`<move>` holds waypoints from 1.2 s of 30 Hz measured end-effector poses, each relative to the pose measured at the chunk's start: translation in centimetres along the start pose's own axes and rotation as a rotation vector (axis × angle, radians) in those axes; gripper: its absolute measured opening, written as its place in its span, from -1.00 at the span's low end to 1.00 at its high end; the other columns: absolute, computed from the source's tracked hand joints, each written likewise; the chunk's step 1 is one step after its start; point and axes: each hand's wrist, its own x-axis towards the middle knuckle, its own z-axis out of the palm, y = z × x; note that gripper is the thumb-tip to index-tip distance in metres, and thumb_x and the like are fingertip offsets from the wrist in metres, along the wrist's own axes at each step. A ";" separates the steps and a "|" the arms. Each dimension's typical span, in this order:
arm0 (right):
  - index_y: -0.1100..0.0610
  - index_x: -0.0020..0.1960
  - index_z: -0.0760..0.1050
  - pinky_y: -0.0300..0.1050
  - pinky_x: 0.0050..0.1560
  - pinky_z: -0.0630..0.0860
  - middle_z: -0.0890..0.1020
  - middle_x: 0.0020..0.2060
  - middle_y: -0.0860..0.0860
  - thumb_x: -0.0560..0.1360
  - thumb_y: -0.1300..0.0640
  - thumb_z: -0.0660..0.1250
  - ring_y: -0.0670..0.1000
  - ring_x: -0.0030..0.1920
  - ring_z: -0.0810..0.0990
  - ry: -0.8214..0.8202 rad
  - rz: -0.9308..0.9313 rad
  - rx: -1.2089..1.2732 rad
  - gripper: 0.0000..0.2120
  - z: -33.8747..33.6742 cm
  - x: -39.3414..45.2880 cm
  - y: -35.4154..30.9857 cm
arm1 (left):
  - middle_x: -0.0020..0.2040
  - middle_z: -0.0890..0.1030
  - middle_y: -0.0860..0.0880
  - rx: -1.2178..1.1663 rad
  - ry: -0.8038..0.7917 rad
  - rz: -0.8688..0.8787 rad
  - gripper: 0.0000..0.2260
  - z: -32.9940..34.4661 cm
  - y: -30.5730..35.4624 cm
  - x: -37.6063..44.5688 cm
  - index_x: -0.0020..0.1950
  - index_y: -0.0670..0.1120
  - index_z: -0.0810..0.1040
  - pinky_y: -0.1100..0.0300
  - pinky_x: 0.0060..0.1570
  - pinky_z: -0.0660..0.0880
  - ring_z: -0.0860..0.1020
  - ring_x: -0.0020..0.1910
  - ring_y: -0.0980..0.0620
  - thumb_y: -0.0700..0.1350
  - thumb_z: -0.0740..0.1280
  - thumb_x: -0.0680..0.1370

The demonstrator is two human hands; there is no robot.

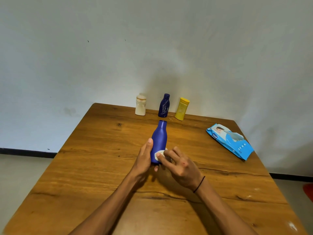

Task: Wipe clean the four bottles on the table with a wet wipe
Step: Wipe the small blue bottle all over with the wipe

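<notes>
My left hand grips a plain blue bottle near its base and holds it tilted away from me above the table. My right hand presses a small white wet wipe against the bottle's lower side with its fingertips. At the far edge of the table stand three more bottles in a row: a cream-white one, a dark blue one with whitish smears and a yellow one. The held bottle's base is hidden behind my hands.
A blue wet-wipe pack lies at the right side of the wooden table. A grey wall stands right behind the bottle row. Floor shows past both side edges of the table.
</notes>
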 end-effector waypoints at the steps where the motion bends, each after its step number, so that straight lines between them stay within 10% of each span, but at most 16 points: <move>1: 0.31 0.28 0.57 -0.05 -0.19 0.52 0.58 0.03 0.20 0.70 0.22 0.23 0.11 -0.09 0.48 0.013 0.018 -0.006 -0.75 0.0 0.2 0.5 | -0.21 0.63 -0.09 0.004 -0.021 0.012 -0.47 0.1 0.1 0.1 0.30 -0.20 0.47 0.19 -0.53 0.45 0.55 -0.40 0.00 0.25 0.07 0.71; 12: 0.23 0.20 0.62 -0.05 -0.09 0.59 0.58 0.03 0.10 0.60 0.32 0.37 0.01 0.02 0.58 0.416 0.692 0.333 -0.81 0.0 5.2 0.8 | -0.07 0.67 -0.25 0.087 -0.154 0.110 -0.55 0.3 0.5 0.5 0.47 0.00 0.35 0.14 -0.45 0.54 0.66 -0.23 -0.21 0.25 0.03 0.72; 17: 0.32 0.27 0.58 -0.02 -0.15 0.51 0.53 0.02 0.18 0.62 0.24 0.31 0.12 -0.03 0.49 0.140 0.371 0.146 -0.73 0.5 3.0 -1.2 | -0.06 0.57 -0.20 0.014 0.005 0.040 -0.42 0.5 1.3 1.1 0.41 -0.11 0.43 0.16 -0.44 0.54 0.59 -0.30 0.02 0.30 0.10 0.63; 24: 0.31 0.26 0.59 -0.05 -0.03 0.51 0.60 0.01 0.16 0.67 0.27 0.26 0.12 -0.05 0.53 -0.089 -0.019 -0.039 -0.77 -0.2 1.2 -1.4 | 0.08 0.70 0.06 -0.119 0.001 -0.088 -0.51 1.4 1.9 0.3 0.24 0.23 0.49 0.00 0.17 0.61 0.66 0.14 -0.02 0.37 -0.13 0.62; 30: 0.31 0.25 0.59 -0.02 -0.09 0.54 0.59 0.04 0.18 0.61 0.13 0.34 0.12 -0.04 0.51 0.008 0.198 -0.079 -0.69 0.2 3.1 -0.4 | 0.20 0.70 0.08 -0.143 -0.063 -0.036 -0.45 1.9 2.0 0.1 0.35 0.30 0.44 -0.28 0.03 0.66 0.68 0.18 0.01 0.36 -0.23 0.63; 36: 0.31 0.20 0.59 -0.07 -0.16 0.55 0.58 -0.03 0.21 0.60 0.15 0.25 0.12 -0.06 0.53 0.202 0.489 -0.048 -0.71 0.4 5.4 0.6 | 0.31 0.61 -0.13 -0.045 -0.074 0.010 -0.42 1.8 0.3 0.6 0.50 0.22 0.34 0.08 -0.40 0.59 0.71 -0.04 -0.04 0.36 -0.22 0.64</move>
